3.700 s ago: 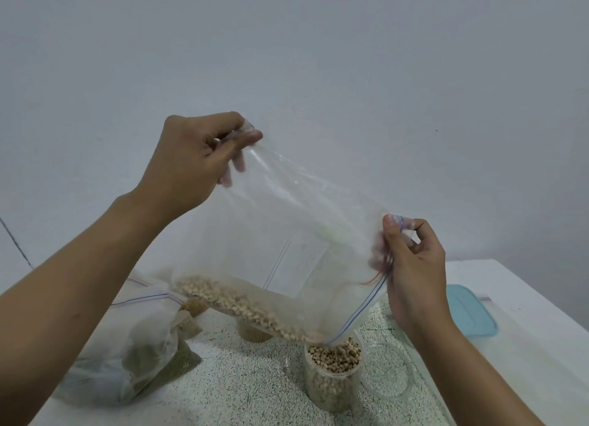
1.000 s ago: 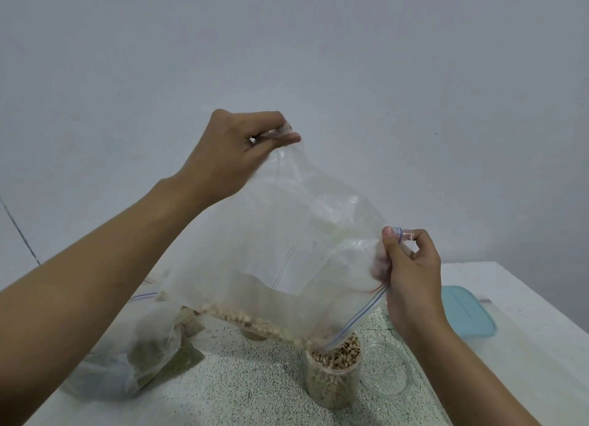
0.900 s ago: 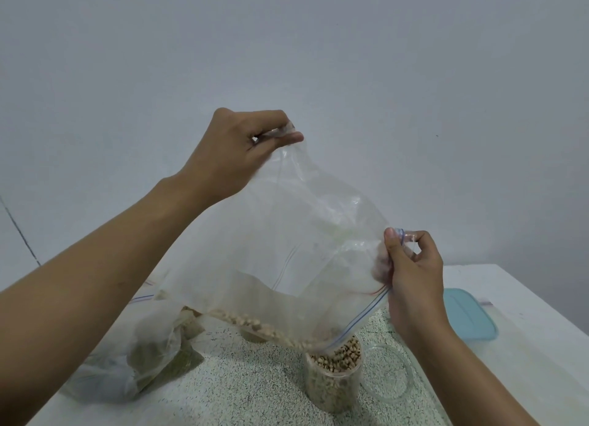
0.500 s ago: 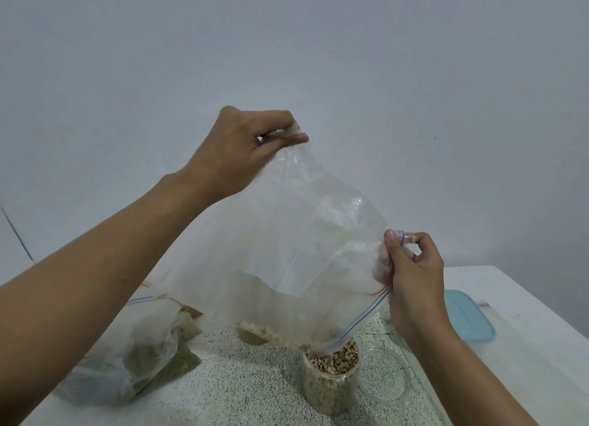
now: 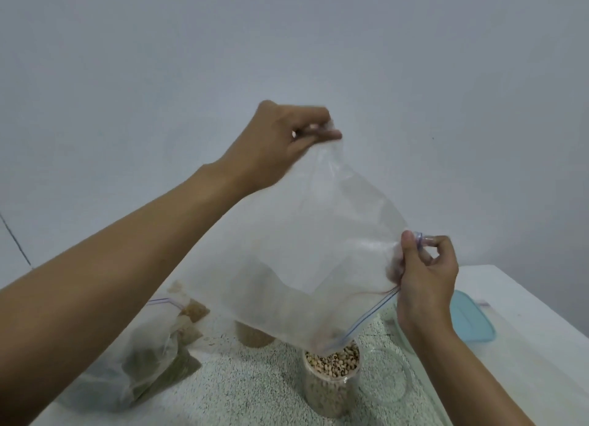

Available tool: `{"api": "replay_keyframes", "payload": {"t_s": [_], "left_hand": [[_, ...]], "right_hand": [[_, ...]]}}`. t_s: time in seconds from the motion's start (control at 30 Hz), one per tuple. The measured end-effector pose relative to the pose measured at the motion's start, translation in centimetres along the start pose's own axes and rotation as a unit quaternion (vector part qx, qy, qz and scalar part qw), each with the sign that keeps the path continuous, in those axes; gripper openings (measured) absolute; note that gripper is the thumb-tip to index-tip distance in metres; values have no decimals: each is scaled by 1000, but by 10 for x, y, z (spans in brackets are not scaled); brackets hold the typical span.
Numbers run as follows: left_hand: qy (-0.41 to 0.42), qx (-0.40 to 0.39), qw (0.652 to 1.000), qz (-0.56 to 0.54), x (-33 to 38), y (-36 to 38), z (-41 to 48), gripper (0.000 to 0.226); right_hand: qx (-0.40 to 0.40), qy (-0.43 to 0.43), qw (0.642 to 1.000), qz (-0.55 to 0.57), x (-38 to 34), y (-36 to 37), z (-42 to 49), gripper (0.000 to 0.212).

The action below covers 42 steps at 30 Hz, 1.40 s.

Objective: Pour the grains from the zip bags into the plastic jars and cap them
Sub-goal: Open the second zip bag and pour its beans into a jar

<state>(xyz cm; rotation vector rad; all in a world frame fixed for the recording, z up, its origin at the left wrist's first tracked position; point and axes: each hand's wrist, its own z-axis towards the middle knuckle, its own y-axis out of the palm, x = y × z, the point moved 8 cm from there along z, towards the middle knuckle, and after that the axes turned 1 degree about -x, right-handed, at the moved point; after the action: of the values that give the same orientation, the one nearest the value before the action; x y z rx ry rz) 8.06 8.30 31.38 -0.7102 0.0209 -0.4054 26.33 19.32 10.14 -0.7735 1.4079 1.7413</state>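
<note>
Tipping over the jar (image 5: 331, 381), the zip bag (image 5: 312, 260) hangs mouth-down, left hand (image 5: 280, 145) pinching its raised bottom corner, right hand (image 5: 424, 279) pinching the zip edge; beans (image 5: 333, 360) fill the jar on the speckled table (image 5: 248, 390).

Zip bag (image 5: 318, 250): thin clear plastic film, faintly cloudy, soft sheen. Jar (image 5: 331, 390): clear smooth plastic. Counter (image 5: 242, 393): speckled, grainy, matt, stone-like. Teal lid (image 5: 471, 320) at 3 o'clock of the jar: smooth plastic, satin. Round lid (image 5: 387, 378) just beside the jar: transparent, glossy. Bags (image 5: 143, 355) at 9 o'clock: crinkled clear film.
</note>
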Motion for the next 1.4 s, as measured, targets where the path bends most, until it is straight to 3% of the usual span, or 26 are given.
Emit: {"api": "replay_keyframes", "payload": {"t_s": [0.23, 0.33, 0.43, 0.6, 0.73, 0.87, 0.97, 1.13, 1.23, 1.33, 1.4], "left_hand": [[5, -18, 1000, -3, -2, 11, -2, 29], [-34, -2, 998, -47, -11, 3, -7, 28], [-103, -51, 991, -62, -21, 2, -15, 37], [-271, -140, 941, -147, -48, 3, -46, 62], [-326, -169, 892, -262, -58, -2, -87, 69], [-315, -170, 917, -176, -67, -1, -132, 43], [-329, -159, 922, -128, -78, 1, -147, 56], [-373, -240, 894, -68, -90, 29, -190, 65], [-361, -171, 912, -90, -95, 34, -206, 58], [-337, -78, 930, -121, -91, 23, -198, 27], [-302, -35, 947, -102, -82, 13, -183, 18]], "right_hand": [[15, 8, 1000, -12, 7, -10, 2, 29], [15, 7, 1000, -11, 4, -10, 5, 29], [11, 13, 1000, -16, 6, -8, 5, 27], [-8, 21, 1000, -18, 13, -2, 3, 26], [-15, 25, 999, -19, 16, 2, 3, 25], [-23, 30, 999, -8, 20, 4, 3, 26], [-24, 38, 999, -3, 21, 5, 5, 26], [-21, 44, 999, 13, 19, 4, 11, 27], [-16, 50, 999, 12, 21, -1, 13, 27], [1, 54, 999, 5, 23, -9, 17, 25], [13, 56, 998, 11, 25, -15, 20, 24]]}}
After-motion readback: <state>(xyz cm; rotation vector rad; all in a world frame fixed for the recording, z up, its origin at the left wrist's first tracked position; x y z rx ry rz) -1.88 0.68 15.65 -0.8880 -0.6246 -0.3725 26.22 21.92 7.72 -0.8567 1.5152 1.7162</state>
